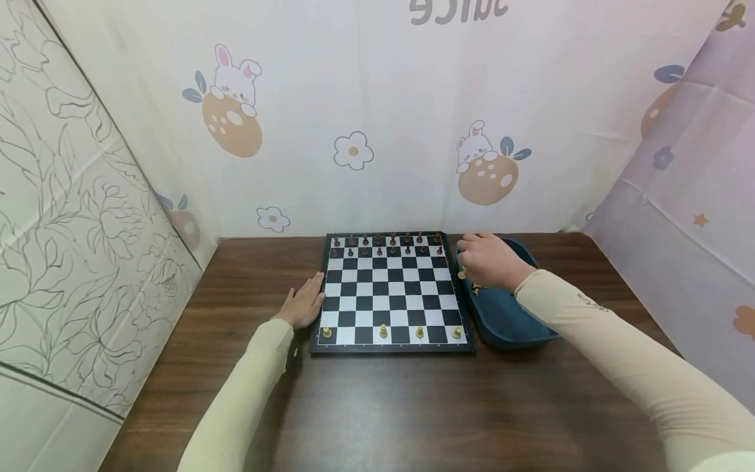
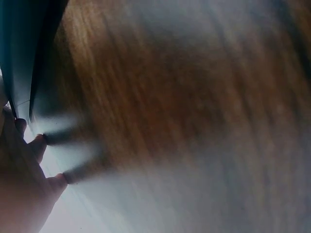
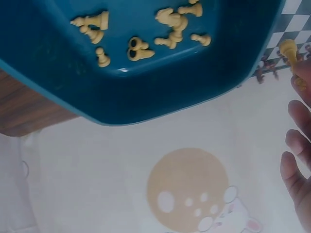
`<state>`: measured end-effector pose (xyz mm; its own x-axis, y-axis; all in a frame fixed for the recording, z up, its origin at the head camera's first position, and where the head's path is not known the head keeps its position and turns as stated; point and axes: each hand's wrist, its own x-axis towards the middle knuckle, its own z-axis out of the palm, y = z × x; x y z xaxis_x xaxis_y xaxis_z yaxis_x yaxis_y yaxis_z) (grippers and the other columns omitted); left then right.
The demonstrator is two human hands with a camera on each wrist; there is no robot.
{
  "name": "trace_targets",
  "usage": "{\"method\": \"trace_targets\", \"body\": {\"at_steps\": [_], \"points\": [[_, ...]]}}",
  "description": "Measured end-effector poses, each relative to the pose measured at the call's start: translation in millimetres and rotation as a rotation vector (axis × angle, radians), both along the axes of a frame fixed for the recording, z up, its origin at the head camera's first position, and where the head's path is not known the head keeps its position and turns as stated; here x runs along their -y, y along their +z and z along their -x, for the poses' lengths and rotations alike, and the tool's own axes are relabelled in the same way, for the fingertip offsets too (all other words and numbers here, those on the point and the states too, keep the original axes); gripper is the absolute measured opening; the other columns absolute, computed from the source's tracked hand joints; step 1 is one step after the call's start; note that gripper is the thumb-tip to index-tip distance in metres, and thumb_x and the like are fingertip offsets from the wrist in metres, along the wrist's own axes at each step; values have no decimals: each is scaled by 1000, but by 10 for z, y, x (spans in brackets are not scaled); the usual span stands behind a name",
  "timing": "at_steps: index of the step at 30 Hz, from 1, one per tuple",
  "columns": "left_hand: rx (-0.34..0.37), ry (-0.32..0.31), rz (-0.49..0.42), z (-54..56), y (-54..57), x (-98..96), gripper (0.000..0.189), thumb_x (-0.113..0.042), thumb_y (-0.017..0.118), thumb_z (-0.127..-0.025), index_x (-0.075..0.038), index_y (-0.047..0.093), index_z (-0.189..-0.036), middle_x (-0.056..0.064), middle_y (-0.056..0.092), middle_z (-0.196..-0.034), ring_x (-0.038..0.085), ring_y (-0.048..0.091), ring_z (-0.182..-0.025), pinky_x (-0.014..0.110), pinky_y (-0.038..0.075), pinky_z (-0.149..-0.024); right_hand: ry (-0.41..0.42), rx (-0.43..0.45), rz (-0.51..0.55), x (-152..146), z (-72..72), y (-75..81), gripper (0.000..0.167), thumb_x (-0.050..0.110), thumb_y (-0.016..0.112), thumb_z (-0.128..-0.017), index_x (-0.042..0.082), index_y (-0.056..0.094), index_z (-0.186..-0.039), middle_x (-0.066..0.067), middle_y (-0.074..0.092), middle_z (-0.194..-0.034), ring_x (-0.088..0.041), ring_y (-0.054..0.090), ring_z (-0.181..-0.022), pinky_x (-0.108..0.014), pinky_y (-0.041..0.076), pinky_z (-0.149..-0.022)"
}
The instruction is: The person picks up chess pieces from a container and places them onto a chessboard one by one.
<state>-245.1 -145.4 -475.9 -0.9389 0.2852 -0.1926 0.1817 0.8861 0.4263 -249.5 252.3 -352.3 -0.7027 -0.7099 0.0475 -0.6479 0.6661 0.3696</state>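
My right hand [image 1: 492, 261] is above the left side of a blue tray [image 1: 510, 328], next to the chessboard. Between thumb and forefinger it pinches a cream chess piece [image 3: 288, 49], base pointing away from the palm; its head is partly hidden by the fingers. Flat beside the board's left edge lies my left hand [image 1: 303, 303], fingertips against the frame. The black-and-white chessboard [image 1: 380, 288] carries dark pieces in its two far rows. Along the nearest row stand several cream pieces [image 1: 383, 331], spaced apart. More cream pieces [image 3: 141, 50] lie loose in the tray.
A brown wooden table [image 1: 377, 406] holds the board and tray. Behind it hangs a pale curtain [image 1: 401, 131] printed with rabbits and flowers. A flower-patterned panel [image 1: 71, 216] borders the table's left side, and a lilac cloth [image 1: 696, 196] the right.
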Motion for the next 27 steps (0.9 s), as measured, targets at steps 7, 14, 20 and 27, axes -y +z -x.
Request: {"method": "trace_targets", "body": {"at_steps": [7,14,20,27], "points": [[3,8,-10,-5,-14,10,58,-28,29,-104,-8,8,-154,10,10,-159,30,12,-144,61,4,-110,22,2,-30,179,-68,11,5,10,74,-75,8,75,-78,-4,61,-79,-21,48,-72,-33,38,-59],[1,9,-15,-21,-7,9,57,-28,28,-104,-8,8,-154,10,10,-159,30,12,-144,61,4,-111,60,8,-67,369,-131,5,10,16,74,-79,9,77,-85,-6,67,-92,-20,52,-77,-29,37,-58],[0,7,-15,-18,-11,10,57,-28,28,-104,-8,9,-154,11,10,-159,30,12,-144,61,5,-110,101,13,-99,501,-190,-5,14,21,74,-81,11,77,-89,-5,67,-93,-21,53,-80,-31,43,-64],[-4,-1,-9,-16,7,8,57,-28,28,-104,-7,9,-154,11,10,-159,30,12,-144,61,5,-111,134,24,-93,629,-241,-45,14,23,75,-78,11,76,-86,-4,66,-92,-20,53,-80,-33,46,-69]]}}
